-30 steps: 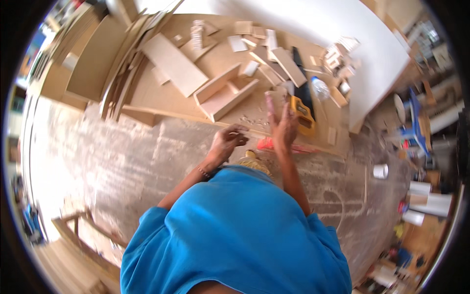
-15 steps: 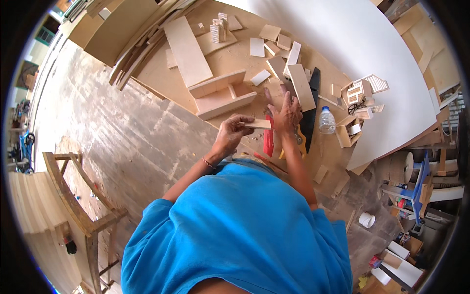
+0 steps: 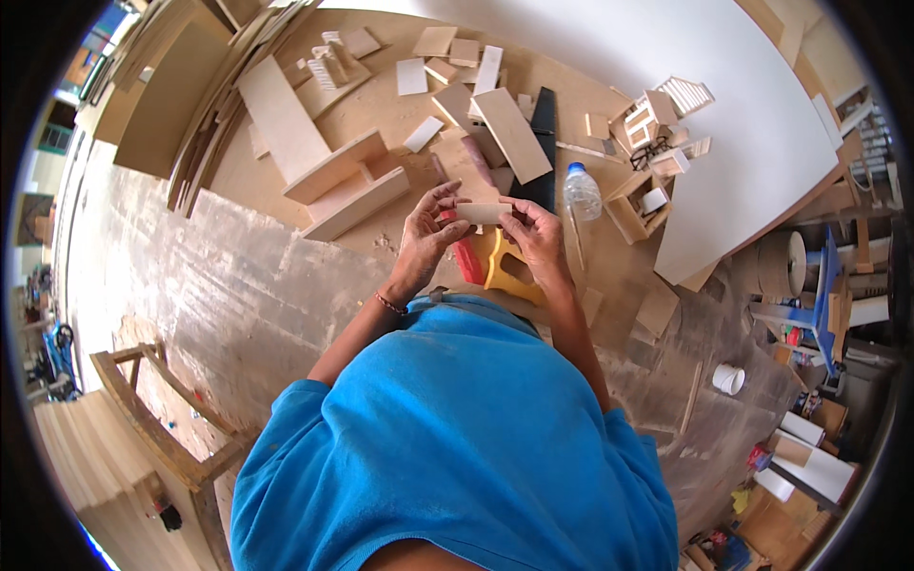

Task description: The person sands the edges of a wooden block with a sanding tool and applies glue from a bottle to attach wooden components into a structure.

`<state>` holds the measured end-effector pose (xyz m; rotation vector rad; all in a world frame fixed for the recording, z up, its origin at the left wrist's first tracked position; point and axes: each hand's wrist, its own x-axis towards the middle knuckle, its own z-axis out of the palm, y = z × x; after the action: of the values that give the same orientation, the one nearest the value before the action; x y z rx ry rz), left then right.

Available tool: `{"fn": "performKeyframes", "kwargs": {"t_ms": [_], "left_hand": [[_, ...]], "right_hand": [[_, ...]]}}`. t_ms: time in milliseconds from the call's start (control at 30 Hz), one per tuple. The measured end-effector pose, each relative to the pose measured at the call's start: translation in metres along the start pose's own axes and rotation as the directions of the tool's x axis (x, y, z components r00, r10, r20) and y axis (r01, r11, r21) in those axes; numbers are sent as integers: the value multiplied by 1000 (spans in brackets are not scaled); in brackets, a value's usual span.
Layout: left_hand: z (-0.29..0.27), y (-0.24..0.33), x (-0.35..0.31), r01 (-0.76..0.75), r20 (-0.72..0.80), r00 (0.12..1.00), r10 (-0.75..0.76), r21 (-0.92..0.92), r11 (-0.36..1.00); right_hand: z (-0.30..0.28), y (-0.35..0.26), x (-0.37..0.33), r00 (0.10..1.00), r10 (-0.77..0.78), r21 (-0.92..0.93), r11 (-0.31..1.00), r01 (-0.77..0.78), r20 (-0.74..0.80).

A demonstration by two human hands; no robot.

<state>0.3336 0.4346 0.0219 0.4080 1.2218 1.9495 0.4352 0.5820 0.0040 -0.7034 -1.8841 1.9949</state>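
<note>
In front of my chest, a small flat rectangular piece of wood is held level between both hands. My left hand pinches its left end between thumb and fingers. At the right end, my right hand grips it the same way. Just beneath lie a yellow saw handle and a narrow red object, partly covered by my hands. The saw's dark blade runs away from me, with a pale board lying partly across it.
Left of my hands sits a wooden box-like assembly, beside a long board. Several small wood blocks lie farther off. A plastic bottle with a blue cap and a wooden model house are at the right, near a large white sheet.
My right hand has come back from over the boards and taken the right end of the wood piece. My left hand keeps its hold. The view has shifted, so the bench things appear farther left.
</note>
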Motion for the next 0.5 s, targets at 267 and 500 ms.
{"fn": "performKeyframes", "kwargs": {"t_ms": [267, 500], "left_hand": [[22, -26, 17, 176, 66, 983, -172, -57, 983], [31, -37, 32, 131, 50, 988, -143, 192, 972]], "right_hand": [[-29, 7, -18, 997, 21, 165, 986, -9, -72], [-83, 39, -35, 874, -87, -514, 835, -198, -478]]}}
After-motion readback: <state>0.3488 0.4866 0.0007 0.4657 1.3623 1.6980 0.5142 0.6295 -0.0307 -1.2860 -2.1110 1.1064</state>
